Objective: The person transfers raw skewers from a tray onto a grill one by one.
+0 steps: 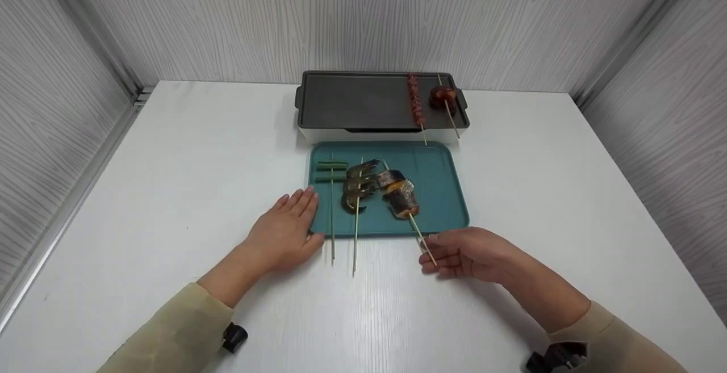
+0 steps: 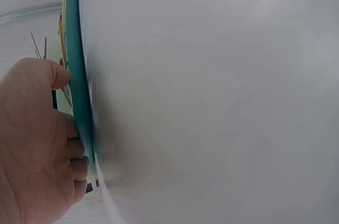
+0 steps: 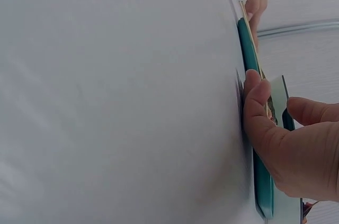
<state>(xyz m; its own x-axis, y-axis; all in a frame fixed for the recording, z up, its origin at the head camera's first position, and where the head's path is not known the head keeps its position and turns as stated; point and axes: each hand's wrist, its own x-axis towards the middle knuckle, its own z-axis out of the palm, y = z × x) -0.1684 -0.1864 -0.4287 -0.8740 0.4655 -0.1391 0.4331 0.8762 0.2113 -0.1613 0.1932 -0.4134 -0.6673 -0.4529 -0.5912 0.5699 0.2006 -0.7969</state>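
Note:
My left hand [image 1: 287, 231] lies at the left front corner of a teal tray [image 1: 437, 191], fingers extended along its edge. On the tray are a skewer of green vegetable pieces [image 1: 331, 166], a shrimp skewer [image 1: 359, 185] and a skewer of dark-skinned fish chunks [image 1: 402, 197]. Their bare sticks reach over the front rim. My right hand [image 1: 468, 252] is at the fish skewer's stick, which crosses in front of its loosely bent fingers. In the right wrist view, the thumb [image 3: 307, 110] stands apart from the fingers [image 3: 257, 97].
Behind the tray stands a dark grill plate [image 1: 358, 100] on a white base. At its right end lie a thin red meat skewer [image 1: 416, 100] and a skewer of glossy reddish-brown pieces [image 1: 443, 97]. A white table [image 1: 568, 191] carries everything, with pale panels [image 1: 363, 21] around it.

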